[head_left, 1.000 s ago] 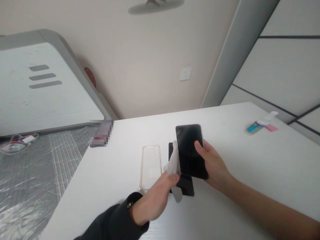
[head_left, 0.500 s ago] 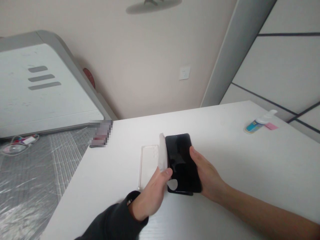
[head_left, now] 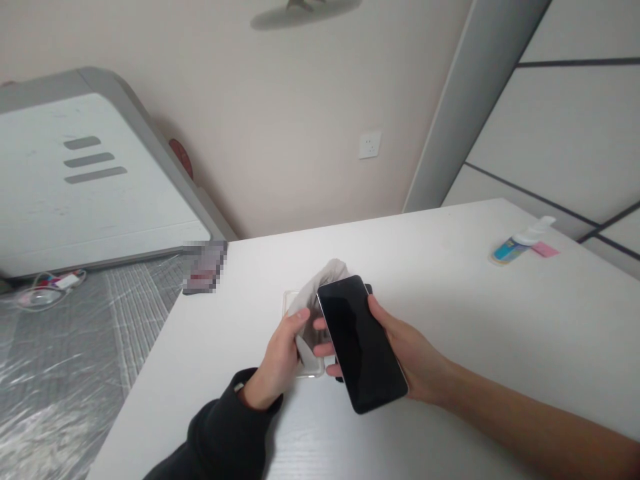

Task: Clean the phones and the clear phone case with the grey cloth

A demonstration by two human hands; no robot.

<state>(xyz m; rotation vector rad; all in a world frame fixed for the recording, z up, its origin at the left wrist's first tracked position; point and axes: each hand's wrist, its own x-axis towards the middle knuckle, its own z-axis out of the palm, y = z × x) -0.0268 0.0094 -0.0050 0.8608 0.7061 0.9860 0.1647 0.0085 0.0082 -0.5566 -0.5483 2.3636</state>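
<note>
In my right hand (head_left: 417, 357) is a black smartphone (head_left: 363, 347), its dark glossy screen facing up and its top tilted to the left. The thumb lies on the right edge, and fingertips show past the left edge. My left hand (head_left: 280, 353) pinches a light grey cloth (head_left: 325, 277), which hangs in folds just left of the phone. A clear phone case (head_left: 310, 373) rests on the table under the cloth and left hand, mostly covered. Behind the phone, a dark flat object (head_left: 369, 289) shows only at its edges; I cannot tell its kind.
The white table (head_left: 450, 280) carries a spray bottle (head_left: 523, 241) lying tilted beside a pink slip (head_left: 546, 249) at the right. A blurred-out item (head_left: 204, 268) sits at the left edge. A wall socket (head_left: 370, 145) is behind; plastic sheeting (head_left: 75, 373) spreads at left.
My left hand has moved left, off the phone, and the cloth has opened out into folds. The phone has come nearer, lifted and tilted in my right hand.
</note>
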